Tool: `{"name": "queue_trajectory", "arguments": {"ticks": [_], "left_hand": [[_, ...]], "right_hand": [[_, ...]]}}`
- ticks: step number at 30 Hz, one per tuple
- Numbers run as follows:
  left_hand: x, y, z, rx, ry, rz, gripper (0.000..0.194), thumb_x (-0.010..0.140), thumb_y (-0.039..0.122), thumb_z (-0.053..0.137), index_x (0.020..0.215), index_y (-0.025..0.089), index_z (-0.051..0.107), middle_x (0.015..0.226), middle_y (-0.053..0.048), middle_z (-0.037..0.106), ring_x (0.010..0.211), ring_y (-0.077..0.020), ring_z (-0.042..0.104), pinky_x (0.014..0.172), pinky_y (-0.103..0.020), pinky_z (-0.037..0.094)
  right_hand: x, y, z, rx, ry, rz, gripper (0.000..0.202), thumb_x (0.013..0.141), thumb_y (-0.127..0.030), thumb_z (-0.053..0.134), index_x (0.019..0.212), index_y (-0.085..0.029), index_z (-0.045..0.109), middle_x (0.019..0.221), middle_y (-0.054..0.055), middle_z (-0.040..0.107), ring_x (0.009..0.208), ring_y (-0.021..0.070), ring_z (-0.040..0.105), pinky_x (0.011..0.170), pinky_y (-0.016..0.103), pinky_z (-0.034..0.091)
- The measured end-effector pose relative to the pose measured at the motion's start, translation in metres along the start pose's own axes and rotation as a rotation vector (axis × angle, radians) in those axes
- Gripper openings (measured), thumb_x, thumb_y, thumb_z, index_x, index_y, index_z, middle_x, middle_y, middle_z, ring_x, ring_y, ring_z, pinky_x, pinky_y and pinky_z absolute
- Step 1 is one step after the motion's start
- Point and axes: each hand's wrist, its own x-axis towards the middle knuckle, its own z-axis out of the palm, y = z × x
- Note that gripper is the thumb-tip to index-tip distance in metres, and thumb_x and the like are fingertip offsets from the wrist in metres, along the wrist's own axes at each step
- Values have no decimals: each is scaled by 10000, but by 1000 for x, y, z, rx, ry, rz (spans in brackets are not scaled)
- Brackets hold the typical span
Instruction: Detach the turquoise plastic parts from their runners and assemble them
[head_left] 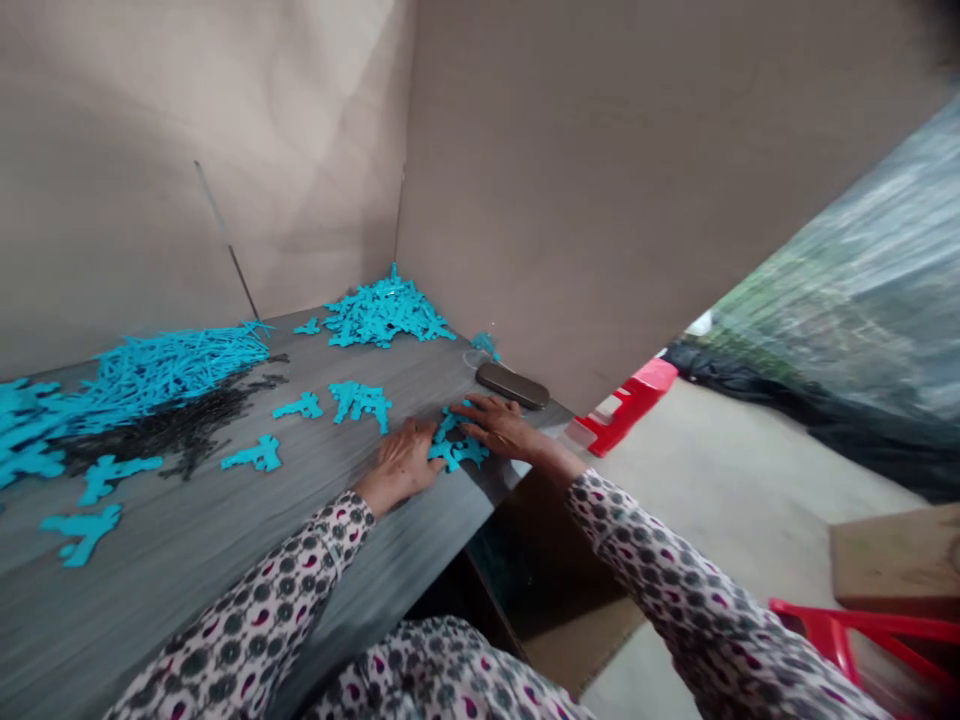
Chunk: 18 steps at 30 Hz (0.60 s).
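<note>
Several flat turquoise gun-shaped plastic pieces (448,450) lie bunched on the grey table near its right edge. My left hand (401,465) rests against the bunch's left side, thumb and fingers apart; some fingertips are hard to make out. From the right, my right hand (499,425) reaches over the same pieces with its fingers stretched out and touching them. Just left of my hands sits a small cluster of like pieces (360,402). Single gun-shaped pieces (255,453) are scattered farther left.
A large turquoise heap (386,312) fills the back corner. Thin turquoise sticks (180,365) and thin black pieces (180,425) are piled left. A dark oblong case (513,385) lies by the right panel (600,180). Red plastic furniture (634,405) stands beyond the table (322,570).
</note>
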Motion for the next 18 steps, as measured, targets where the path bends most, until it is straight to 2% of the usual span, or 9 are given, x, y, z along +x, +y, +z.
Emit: {"name": "queue_trajectory", "arguments": {"ticks": [4, 9, 12, 15, 18], "left_hand": [[1, 31, 12, 6, -73, 94, 456, 893, 392, 552, 1294, 175, 537, 1227, -172, 587, 1070, -338, 633, 916, -443, 496], [-6, 81, 39, -16, -105, 225, 352, 899, 345, 555, 1198, 160, 573, 1160, -166, 603, 961, -300, 666, 830, -395, 526], [-10, 102, 56, -129, -113, 320, 392, 863, 281, 615, 1230, 156, 557, 1169, -154, 592, 989, -267, 650, 861, -367, 522], [-14, 106, 64, -311, -129, 494, 435, 815, 249, 672, 1230, 155, 581, 1132, -123, 603, 983, -229, 631, 898, -346, 516], [-20, 92, 54, -452, -78, 517, 340, 815, 173, 644, 1155, 146, 637, 1081, -99, 625, 835, -167, 626, 831, -306, 531]], "right_hand": [[-48, 19, -1, 40, -33, 48, 455, 1005, -437, 378, 1424, -293, 483, 1467, 131, 459, 1305, 344, 431, 1022, 573, 374], [-119, 37, 9, 212, 73, 130, 453, 991, -491, 373, 1394, -337, 509, 1453, 99, 472, 1295, 321, 431, 1049, 573, 370], [-151, 50, 23, 350, 168, 203, 450, 987, -498, 356, 1248, -271, 643, 1386, 114, 529, 1271, 284, 476, 1062, 505, 402], [-167, 59, 33, 466, 298, 356, 485, 957, -530, 385, 1010, -195, 732, 1250, 142, 612, 1123, 272, 596, 986, 454, 482], [-159, 52, 25, 530, 470, 415, 445, 942, -508, 433, 887, -177, 725, 1089, 134, 674, 957, 252, 658, 876, 416, 533]]}}
